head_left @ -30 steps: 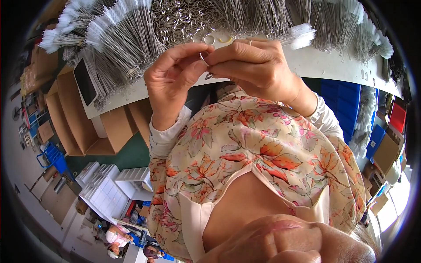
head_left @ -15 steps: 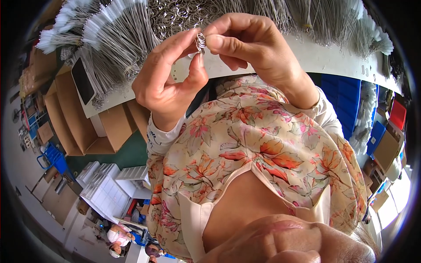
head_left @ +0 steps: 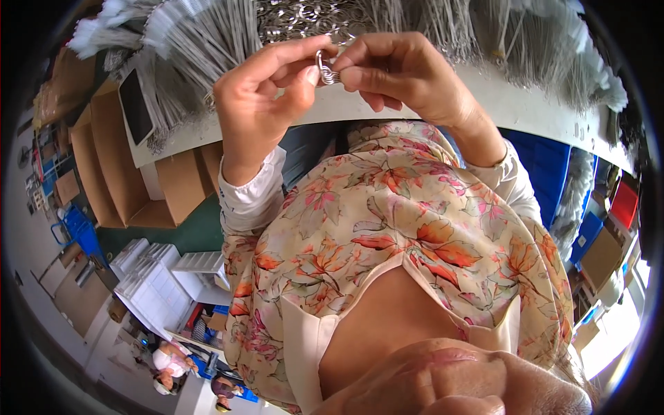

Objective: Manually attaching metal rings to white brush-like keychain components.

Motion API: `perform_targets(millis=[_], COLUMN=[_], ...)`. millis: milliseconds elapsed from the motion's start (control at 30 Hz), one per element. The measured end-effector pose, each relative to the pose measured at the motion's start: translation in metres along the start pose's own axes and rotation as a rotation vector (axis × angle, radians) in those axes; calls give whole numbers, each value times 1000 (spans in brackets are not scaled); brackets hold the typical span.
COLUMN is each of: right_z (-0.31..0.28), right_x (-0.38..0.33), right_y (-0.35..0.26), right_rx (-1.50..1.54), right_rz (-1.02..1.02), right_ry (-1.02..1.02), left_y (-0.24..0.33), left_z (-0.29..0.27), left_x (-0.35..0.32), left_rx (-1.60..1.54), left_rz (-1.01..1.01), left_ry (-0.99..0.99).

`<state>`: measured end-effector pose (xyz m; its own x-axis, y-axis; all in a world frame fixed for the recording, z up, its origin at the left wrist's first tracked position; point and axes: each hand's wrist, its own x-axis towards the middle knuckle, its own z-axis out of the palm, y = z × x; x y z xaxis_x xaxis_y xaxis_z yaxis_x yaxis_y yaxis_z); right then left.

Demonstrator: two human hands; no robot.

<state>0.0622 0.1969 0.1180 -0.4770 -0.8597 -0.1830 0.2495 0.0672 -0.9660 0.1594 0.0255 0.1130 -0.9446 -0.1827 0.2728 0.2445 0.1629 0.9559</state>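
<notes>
Floral top [head_left: 387, 207] fills the near view, pale cuffs at both wrists. Hands are up together in front of it, over the near edge of the table. Left hand [head_left: 257, 93]: thumb and index pinch a small cluster of metal rings [head_left: 328, 75], one ring standing up. Right hand [head_left: 415, 77]: thumb and index grip the cluster's other side, remaining fingers curled. Rings sit between the two sets of fingertips, above the white table [head_left: 553, 119]. Loose ring pile [head_left: 311, 19] just behind the hands. Wire brushes flank it, left bundle [head_left: 200, 52] and right bundle [head_left: 529, 48]. Phone [head_left: 136, 107], dark screen, at table's left end. Below that, open carton [head_left: 114, 162]. Blue bins [head_left: 536, 169] at right. Farther back left: white racks [head_left: 152, 290], two co-workers [head_left: 173, 361].
</notes>
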Motion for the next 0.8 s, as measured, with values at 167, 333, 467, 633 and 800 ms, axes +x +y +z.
perform_targets(millis=[167,333,467,633,800], right_z=[9,10,6,-6,-72], right_x=[13,13,9,-3,-6], right_y=[53,106,107,86,41], right_rx=[-576,-1183,-1176,-1057,-855], right_rz=[-317,-594,-661,-594,-481], right_ry=[207,203,196,299,599], left_y=[-22,-25,-54,-89,-113], left_z=[-34,-147,-214,-220,-246], left_x=[-7,-13,0,35,26], left_rx=[101,544,744,912,1000], left_rz=[-311,-384,-526,-706,-768], left_ry=[-78,375,463,385,376])
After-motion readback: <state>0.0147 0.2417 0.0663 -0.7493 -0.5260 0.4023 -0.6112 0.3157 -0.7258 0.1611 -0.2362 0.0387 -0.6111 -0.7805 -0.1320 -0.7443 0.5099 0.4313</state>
